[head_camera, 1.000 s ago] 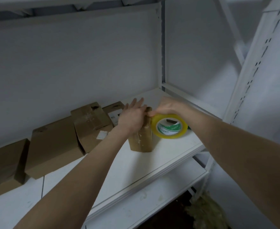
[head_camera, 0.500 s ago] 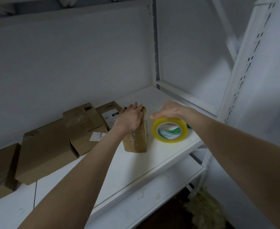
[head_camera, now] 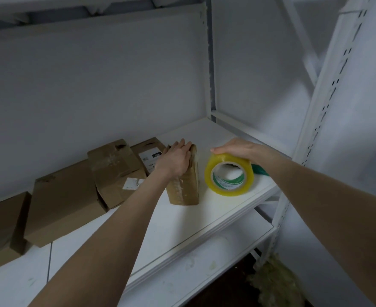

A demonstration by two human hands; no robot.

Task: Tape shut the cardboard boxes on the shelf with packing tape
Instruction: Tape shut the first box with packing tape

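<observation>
Nearest, below and in front of the small brown cardboard box [head_camera: 188, 185]: lower white shelf board [head_camera: 204, 269], faint smudges on it. Right of that, down on the dark floor, a straw-coloured clump [head_camera: 273, 282], too blurred to identify.

Two bare forearms reaching in from the bottom edge, one on either side of the box.

The box itself upright on a narrow side on the upper white shelf board [head_camera: 160, 231], near the board's front edge. Glossy patches on its near face.

Left hand [head_camera: 176, 160] flat on top of the box, fingers straight and close together, pressing down, not curled round anything.

Just right of the box, not touching it: yellow roll of packing tape [head_camera: 229, 176], standing on edge, white-and-green core facing the camera. Right hand [head_camera: 235, 148] over the top of the roll, fingers and thumb curled round it, gripping.

Behind the roll, further right of the box: a green object [head_camera: 259, 170], mostly hidden.

Left of the box, in a row along the back wall, four more brown cardboard boxes:
- one with a white printed label [head_camera: 150, 156], touching the box
- a crumpled one [head_camera: 116, 171] with a white sticker
- a wide plain one [head_camera: 63, 202]
- one at the frame edge [head_camera: 0, 222].

Far right of the box: white slotted shelf upright [head_camera: 328, 107].
</observation>
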